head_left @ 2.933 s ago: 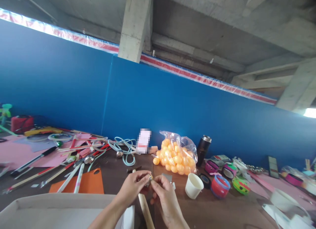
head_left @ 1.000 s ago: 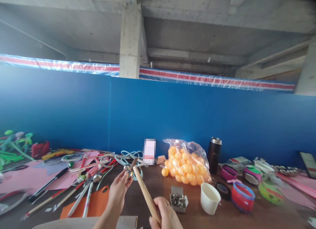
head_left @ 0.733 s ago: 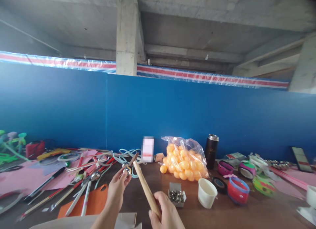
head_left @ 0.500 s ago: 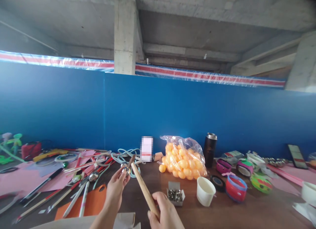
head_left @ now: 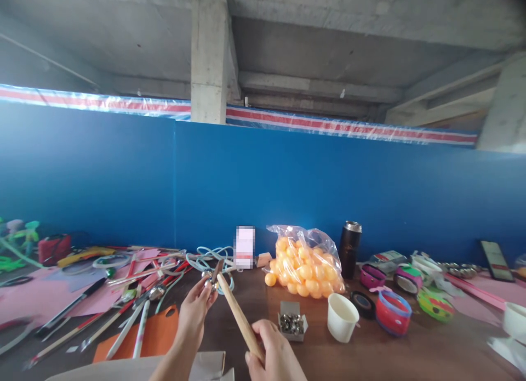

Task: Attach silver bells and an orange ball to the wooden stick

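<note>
My left hand (head_left: 194, 311) is closed, its fingertips pinching a small cluster of shiny metal bells (head_left: 209, 277). A narrow brown piece (head_left: 219, 267) sticks up beside the bells; I cannot make out what it is. My right hand (head_left: 274, 349) is wrapped round the lower end of a pale wooden stick (head_left: 239, 314). The stick slants up and left, its tip close to the bells; whether they touch I cannot tell. Just right of my right hand is a small open box (head_left: 304, 325) holding several little metal bells (head_left: 291, 324).
A clear bag of orange balls (head_left: 306, 268) stands behind the box. A white paper cup (head_left: 342, 318), black tape roll (head_left: 362, 304) and dark flask (head_left: 351, 249) are to the right. On the left lie an orange sheet (head_left: 158, 337), sticks and pink paper. A blue partition (head_left: 287, 189) stands behind.
Both hands keep their holds and almost the same positions. The bells and the brown piece have turned or shifted slightly; the camera view has moved a little.
</note>
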A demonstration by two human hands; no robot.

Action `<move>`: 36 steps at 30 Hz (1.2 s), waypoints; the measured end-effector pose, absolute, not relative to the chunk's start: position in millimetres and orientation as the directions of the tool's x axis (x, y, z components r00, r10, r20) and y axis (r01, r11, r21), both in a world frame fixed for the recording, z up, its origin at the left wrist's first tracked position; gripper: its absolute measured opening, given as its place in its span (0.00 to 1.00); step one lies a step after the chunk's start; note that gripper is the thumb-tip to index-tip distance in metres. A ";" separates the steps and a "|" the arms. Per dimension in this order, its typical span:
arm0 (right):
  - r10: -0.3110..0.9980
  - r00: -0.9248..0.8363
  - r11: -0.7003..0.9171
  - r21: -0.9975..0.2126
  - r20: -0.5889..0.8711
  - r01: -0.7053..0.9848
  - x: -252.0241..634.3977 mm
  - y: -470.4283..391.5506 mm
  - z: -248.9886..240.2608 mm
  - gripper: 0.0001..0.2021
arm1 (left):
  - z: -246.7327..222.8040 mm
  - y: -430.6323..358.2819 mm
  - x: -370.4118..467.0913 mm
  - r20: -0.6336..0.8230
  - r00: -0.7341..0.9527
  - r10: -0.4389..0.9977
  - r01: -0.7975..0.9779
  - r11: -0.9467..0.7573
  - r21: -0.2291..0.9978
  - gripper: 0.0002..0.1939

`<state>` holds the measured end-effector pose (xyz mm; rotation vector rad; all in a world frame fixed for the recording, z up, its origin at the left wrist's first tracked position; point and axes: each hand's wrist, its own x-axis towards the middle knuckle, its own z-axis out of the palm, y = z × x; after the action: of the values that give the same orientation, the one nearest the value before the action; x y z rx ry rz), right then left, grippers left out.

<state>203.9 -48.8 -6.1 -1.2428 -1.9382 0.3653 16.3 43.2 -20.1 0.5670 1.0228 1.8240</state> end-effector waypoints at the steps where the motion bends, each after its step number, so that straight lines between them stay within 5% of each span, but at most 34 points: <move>1: 0.860 -0.202 0.481 -0.609 0.469 0.631 203.8 -49.0 -6.0 0.17 | -18.8 42.4 16.9 -0.053 -0.455 0.889 -0.513 -0.213 0.831 0.12; 10: 0.825 -0.115 0.512 -0.648 0.553 0.564 207.9 -50.0 1.1 0.15 | -14.8 38.8 18.8 -0.033 -0.441 0.897 -0.557 -0.244 0.794 0.11; 36: 0.894 -0.261 0.440 -0.595 0.366 0.673 204.6 -51.9 2.4 0.16 | -19.9 40.5 14.8 -0.099 -0.477 0.874 -0.522 -0.191 0.831 0.10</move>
<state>204.6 -51.9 2.4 -1.3114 -2.0227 0.4219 14.8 40.5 -19.9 0.5011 1.0531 1.8246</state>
